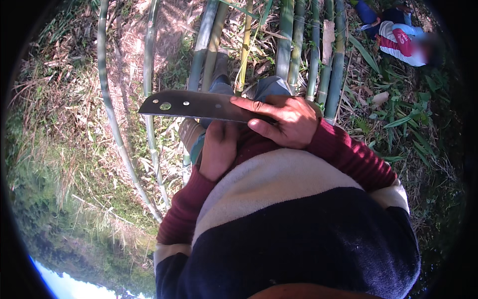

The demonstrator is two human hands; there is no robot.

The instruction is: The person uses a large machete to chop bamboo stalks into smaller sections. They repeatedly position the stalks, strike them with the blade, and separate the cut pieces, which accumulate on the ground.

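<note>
A wide dark machete (199,105) lies level in front of my waist, its blunt tip to the left; holes and rivets show near that end. My right hand (291,119) is closed at its handle end, with the index finger stretched along the blade and the thumb near the lower edge. The handle itself is hidden by the hand. Just under the blade is my left hand (219,149), its thumb and fingers drawn together. Whatever it may hold is out of sight behind the blade and my sleeve.
Several green bamboo stems (285,40) rise close in front of my legs. Two thinner stems (114,124) stand to my left. Dry leaves (169,25) litter the ground. At the far right is another person (398,40) in a red and white top, near green leaves (398,122).
</note>
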